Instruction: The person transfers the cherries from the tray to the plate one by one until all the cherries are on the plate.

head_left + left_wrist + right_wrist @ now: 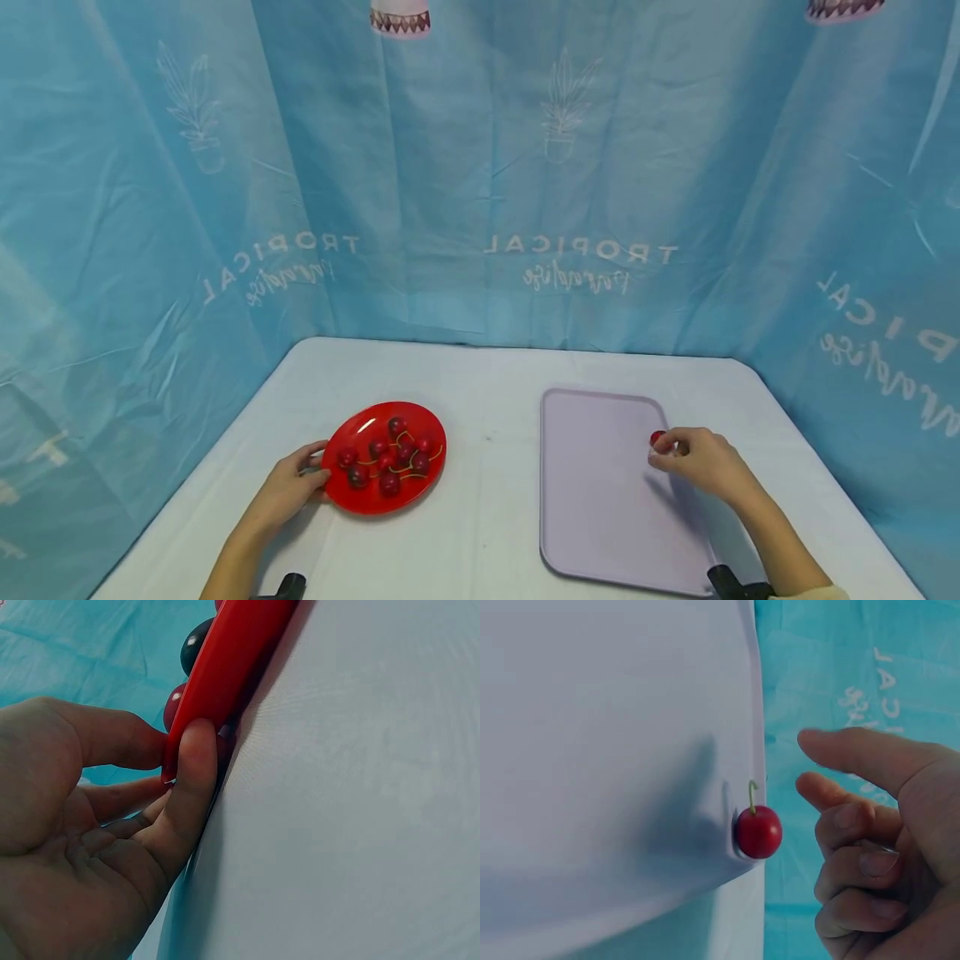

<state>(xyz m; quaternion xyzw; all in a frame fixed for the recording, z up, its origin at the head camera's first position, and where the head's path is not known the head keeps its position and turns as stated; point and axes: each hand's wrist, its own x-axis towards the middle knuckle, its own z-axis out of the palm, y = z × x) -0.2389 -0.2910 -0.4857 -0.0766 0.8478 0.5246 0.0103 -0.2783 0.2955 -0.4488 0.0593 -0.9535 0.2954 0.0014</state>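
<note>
On the left, my left hand (pixel 291 483) grips the near-left rim of a red plate (pixel 360 500). In the left wrist view the thumb (pixel 124 739) lies over the rim and a finger (pixel 198 761) presses from beneath. Several dark red cherries (pixel 389 483) with green stems sit on the plate. A single cherry (pixel 759 832) lies at the corner of the lilac tray (pixel 592 500), its stem pointing up. Beside that cherry is my right hand (pixel 701 461), thumb and forefinger apart, the other fingers loosely curled, holding nothing.
A white cloth (pixel 487 467) covers the table under plate and tray. Blue printed curtains (pixel 570 183) hang behind the table and along both sides. Dark wrist straps show at the bottom of the head view.
</note>
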